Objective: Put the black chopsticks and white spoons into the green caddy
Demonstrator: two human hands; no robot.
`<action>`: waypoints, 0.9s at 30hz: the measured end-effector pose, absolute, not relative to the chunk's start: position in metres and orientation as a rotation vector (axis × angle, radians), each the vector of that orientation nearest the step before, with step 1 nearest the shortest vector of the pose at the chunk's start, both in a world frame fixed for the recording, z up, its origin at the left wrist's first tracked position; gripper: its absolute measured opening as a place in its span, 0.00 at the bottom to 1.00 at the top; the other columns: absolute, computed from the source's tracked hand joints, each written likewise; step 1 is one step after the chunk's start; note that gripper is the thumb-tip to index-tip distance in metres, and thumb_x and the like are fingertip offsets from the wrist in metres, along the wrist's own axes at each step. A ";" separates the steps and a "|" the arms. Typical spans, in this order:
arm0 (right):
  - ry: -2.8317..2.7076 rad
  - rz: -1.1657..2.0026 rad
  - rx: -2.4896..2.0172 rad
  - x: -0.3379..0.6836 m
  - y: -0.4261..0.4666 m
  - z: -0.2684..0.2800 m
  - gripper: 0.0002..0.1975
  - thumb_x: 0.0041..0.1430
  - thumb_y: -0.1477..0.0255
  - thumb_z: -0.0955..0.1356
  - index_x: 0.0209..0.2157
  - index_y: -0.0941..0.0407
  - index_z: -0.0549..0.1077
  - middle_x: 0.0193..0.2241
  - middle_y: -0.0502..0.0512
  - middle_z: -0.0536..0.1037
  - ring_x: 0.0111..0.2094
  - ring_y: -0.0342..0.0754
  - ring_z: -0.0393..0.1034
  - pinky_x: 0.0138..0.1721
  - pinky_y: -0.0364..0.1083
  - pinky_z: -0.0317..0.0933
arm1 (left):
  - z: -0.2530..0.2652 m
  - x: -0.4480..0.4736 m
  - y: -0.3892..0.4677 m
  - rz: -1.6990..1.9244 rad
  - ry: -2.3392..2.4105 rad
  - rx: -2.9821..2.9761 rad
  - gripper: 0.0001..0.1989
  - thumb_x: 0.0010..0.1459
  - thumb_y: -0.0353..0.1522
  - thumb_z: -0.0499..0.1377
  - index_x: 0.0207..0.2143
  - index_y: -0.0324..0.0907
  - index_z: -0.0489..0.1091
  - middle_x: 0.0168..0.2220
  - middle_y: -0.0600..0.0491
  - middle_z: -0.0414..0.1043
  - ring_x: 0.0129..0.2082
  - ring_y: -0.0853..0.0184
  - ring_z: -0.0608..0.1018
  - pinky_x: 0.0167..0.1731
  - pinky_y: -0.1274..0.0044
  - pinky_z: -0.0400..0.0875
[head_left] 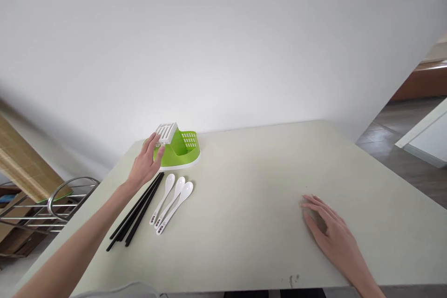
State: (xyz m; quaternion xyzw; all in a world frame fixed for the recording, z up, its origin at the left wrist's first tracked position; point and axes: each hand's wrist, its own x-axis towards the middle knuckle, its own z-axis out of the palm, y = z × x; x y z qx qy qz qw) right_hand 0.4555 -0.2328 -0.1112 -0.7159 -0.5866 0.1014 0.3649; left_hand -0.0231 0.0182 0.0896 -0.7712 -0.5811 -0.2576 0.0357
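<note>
At the back left of the table, a green utensil holder (pixel 167 154) with a white slotted top (pixel 166 132) and a white base stands near the wall. My left hand (pixel 145 160) is at its left side, fingers stretched and thumb apart, seemingly touching the slotted top; the contact is partly hidden. Several black chopsticks (pixel 139 214) lie in a bundle below that hand. Beside them, three white spoons (pixel 174 202) are spread with bowls toward the holder and printed handle ends toward me. On the right, my right hand (pixel 330 230) rests on the table, loosely open, holding nothing.
The pale table (pixel 251 186) backs onto a white wall (pixel 244 46). Beyond its left edge stand a metal rack (pixel 66 200) and a leaning bamboo-coloured board (pixel 28 158). A white panel (pixel 426 135) is past the right edge.
</note>
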 end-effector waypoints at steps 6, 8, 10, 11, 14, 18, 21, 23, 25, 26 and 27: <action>-1.515 0.244 -1.852 0.455 -0.230 -0.108 0.22 0.72 0.50 0.59 0.52 0.45 0.76 0.64 0.52 0.75 0.68 0.62 0.63 0.63 0.66 0.61 | 0.092 0.019 0.024 -0.684 -1.780 -2.406 0.33 0.72 0.53 0.43 0.72 0.51 0.55 0.74 0.44 0.53 0.45 0.57 0.82 0.50 0.58 0.77; -1.519 0.240 -1.846 0.455 -0.229 -0.107 0.22 0.72 0.51 0.59 0.52 0.46 0.76 0.64 0.52 0.75 0.68 0.62 0.63 0.63 0.66 0.60 | 0.090 0.037 0.028 -0.656 -1.751 -2.430 0.32 0.72 0.53 0.43 0.72 0.52 0.55 0.74 0.43 0.53 0.39 0.60 0.82 0.47 0.59 0.78; -1.521 0.243 -1.839 0.455 -0.230 -0.106 0.21 0.72 0.52 0.59 0.52 0.46 0.76 0.64 0.52 0.75 0.69 0.61 0.62 0.64 0.65 0.60 | 0.088 0.057 0.032 -0.643 -1.719 -2.459 0.32 0.72 0.53 0.43 0.73 0.52 0.56 0.74 0.44 0.53 0.39 0.61 0.82 0.46 0.60 0.78; -1.521 0.247 -1.837 0.455 -0.230 -0.105 0.21 0.72 0.52 0.60 0.52 0.46 0.76 0.64 0.52 0.75 0.69 0.61 0.62 0.64 0.65 0.60 | 0.086 0.068 0.033 -0.639 -1.704 -2.477 0.32 0.73 0.53 0.43 0.73 0.52 0.55 0.74 0.44 0.53 0.39 0.60 0.81 0.46 0.60 0.78; -1.513 0.251 -1.834 0.455 -0.230 -0.105 0.20 0.73 0.52 0.60 0.52 0.46 0.76 0.64 0.52 0.75 0.69 0.61 0.62 0.64 0.65 0.60 | 0.082 0.104 0.035 -0.632 -1.649 -2.540 0.32 0.73 0.52 0.43 0.73 0.50 0.55 0.75 0.44 0.51 0.43 0.58 0.81 0.47 0.60 0.79; -1.527 0.252 -1.823 0.456 -0.229 -0.104 0.21 0.73 0.53 0.60 0.53 0.47 0.76 0.64 0.54 0.74 0.69 0.62 0.62 0.63 0.66 0.61 | 0.078 0.156 0.033 -0.607 -1.570 -2.601 0.32 0.74 0.50 0.43 0.73 0.47 0.55 0.75 0.43 0.50 0.51 0.54 0.80 0.49 0.60 0.78; -1.537 0.239 -1.820 0.456 -0.228 -0.104 0.20 0.73 0.53 0.60 0.52 0.46 0.76 0.64 0.53 0.75 0.68 0.62 0.63 0.62 0.66 0.63 | 0.075 0.193 0.027 -0.588 -1.537 -2.644 0.32 0.74 0.50 0.43 0.74 0.48 0.53 0.76 0.43 0.48 0.51 0.53 0.80 0.49 0.59 0.78; -1.539 0.217 -1.815 0.455 -0.228 -0.103 0.20 0.73 0.54 0.60 0.52 0.46 0.77 0.63 0.53 0.76 0.68 0.62 0.64 0.62 0.66 0.64 | 0.073 0.213 0.021 -0.585 -1.517 -2.702 0.34 0.74 0.50 0.41 0.76 0.47 0.49 0.77 0.40 0.46 0.52 0.52 0.80 0.50 0.59 0.77; -1.541 0.203 -1.806 0.455 -0.228 -0.102 0.20 0.73 0.54 0.60 0.52 0.46 0.77 0.62 0.54 0.76 0.68 0.62 0.64 0.62 0.65 0.64 | 0.074 0.224 0.013 -0.633 -1.441 -2.785 0.35 0.74 0.50 0.40 0.77 0.45 0.42 0.77 0.38 0.45 0.57 0.50 0.78 0.53 0.58 0.75; -1.540 0.205 -1.802 0.455 -0.228 -0.102 0.19 0.73 0.55 0.60 0.52 0.47 0.77 0.62 0.54 0.76 0.67 0.62 0.65 0.62 0.65 0.64 | 0.075 0.226 0.008 -0.685 -1.375 -2.818 0.36 0.75 0.50 0.40 0.77 0.44 0.39 0.76 0.37 0.45 0.62 0.49 0.74 0.57 0.58 0.72; -1.537 0.212 -1.801 0.455 -0.229 -0.102 0.19 0.73 0.55 0.60 0.52 0.47 0.77 0.62 0.54 0.76 0.67 0.62 0.65 0.62 0.65 0.64 | 0.077 0.224 0.004 -0.747 -1.302 -2.837 0.37 0.75 0.50 0.40 0.77 0.43 0.37 0.76 0.37 0.46 0.67 0.49 0.69 0.61 0.58 0.69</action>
